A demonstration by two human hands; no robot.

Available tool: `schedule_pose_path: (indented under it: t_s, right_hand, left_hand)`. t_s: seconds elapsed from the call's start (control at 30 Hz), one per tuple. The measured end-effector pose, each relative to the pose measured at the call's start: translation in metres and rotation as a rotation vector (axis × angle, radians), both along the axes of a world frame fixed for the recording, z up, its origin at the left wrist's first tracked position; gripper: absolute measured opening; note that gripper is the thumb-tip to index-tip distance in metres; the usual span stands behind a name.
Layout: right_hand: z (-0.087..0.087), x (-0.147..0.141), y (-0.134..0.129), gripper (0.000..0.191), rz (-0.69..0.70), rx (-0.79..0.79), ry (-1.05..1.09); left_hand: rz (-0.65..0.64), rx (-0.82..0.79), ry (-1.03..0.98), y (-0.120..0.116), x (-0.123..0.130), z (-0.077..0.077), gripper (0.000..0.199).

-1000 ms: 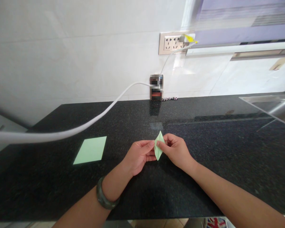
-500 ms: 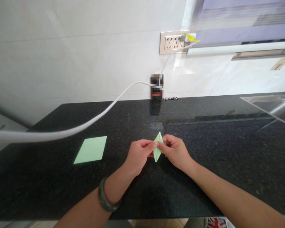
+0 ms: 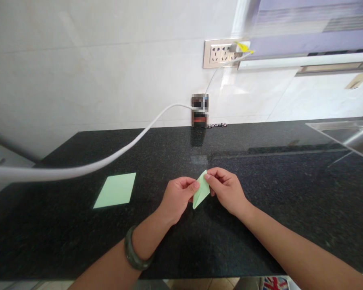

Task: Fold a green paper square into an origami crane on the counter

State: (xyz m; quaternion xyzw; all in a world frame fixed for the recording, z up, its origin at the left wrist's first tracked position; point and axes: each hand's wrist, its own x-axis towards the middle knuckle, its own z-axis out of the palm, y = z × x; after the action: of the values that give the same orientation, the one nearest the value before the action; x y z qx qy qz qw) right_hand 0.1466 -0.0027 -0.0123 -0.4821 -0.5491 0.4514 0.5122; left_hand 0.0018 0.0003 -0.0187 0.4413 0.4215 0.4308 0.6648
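A small folded piece of light green paper (image 3: 202, 191) is held between my two hands above the dark countertop. My left hand (image 3: 178, 195) pinches its left side, thumb on top and fingers partly hidden beneath. At the paper's upper right corner, my right hand (image 3: 226, 186) grips it between thumb and fingers. The paper is tilted, with one point toward me and one pointing away. A flat green paper sheet (image 3: 116, 190) lies on the counter to the left, apart from both hands.
The speckled black countertop (image 3: 63, 237) runs to a tiled wall. A white cable (image 3: 109, 161) arcs across the left to a blurred-out upright object (image 3: 199, 112) by the wall, with a beaded strand (image 3: 218, 125) beside it. A metal sink (image 3: 357, 135) is at right; a socket panel (image 3: 216, 54) is above.
My right thumb has moved from the paper's middle up to its upper right corner. The paper has turned slightly and shows a wider face. My left hand has hardly moved.
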Motion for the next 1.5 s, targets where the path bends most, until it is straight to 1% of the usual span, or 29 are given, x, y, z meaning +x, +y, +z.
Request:
schedule_pose_path:
  t_s: [0.13, 0.3, 0.47, 0.57, 0.63, 0.8, 0.93, 1.13, 1.33, 1.5]
  right_hand:
    - [0.0, -0.001, 0.0, 0.018, 0.018, -0.028, 0.025]
    - [-0.002, -0.004, -0.002, 0.016, 0.032, -0.023, 0.044]
    - [0.002, -0.006, -0.004, 0.014, 0.017, -0.009, 0.042]
    - [0.004, -0.007, -0.004, 0.014, 0.027, -0.01, 0.05]
    - [0.004, -0.007, -0.004, 0.014, 0.026, -0.007, 0.053]
    - [0.0, -0.006, -0.003, 0.016, 0.024, 0.0, 0.05]
    - [-0.001, -0.005, -0.002, 0.016, 0.032, 0.013, 0.024]
    - [0.0, -0.003, -0.004, 0.016, 0.037, 0.059, -0.05]
    - [-0.001, -0.004, -0.003, 0.014, 0.005, 0.06, -0.054]
    - [-0.002, -0.002, -0.004, 0.016, -0.004, 0.054, -0.074]
  left_hand:
    - [-0.009, 0.019, -0.091, -0.001, 0.001, 0.003, 0.027]
    - [0.031, -0.053, -0.126, -0.001, 0.001, 0.004, 0.034]
    - [-0.028, -0.142, -0.181, -0.003, 0.004, 0.005, 0.039]
    - [-0.032, -0.164, -0.176, -0.004, 0.005, 0.004, 0.037]
    - [-0.023, -0.136, -0.157, -0.004, 0.005, 0.002, 0.035]
    - [0.004, 0.0, -0.049, -0.004, 0.003, -0.004, 0.031]
    - [0.018, 0.054, 0.043, -0.004, 0.001, -0.005, 0.031]
    - [0.05, 0.066, 0.118, -0.005, 0.002, -0.002, 0.03]
    - [0.037, 0.053, 0.109, -0.006, 0.002, 0.001, 0.029]
    - [0.043, 0.055, 0.115, -0.007, 0.003, 0.005, 0.025]
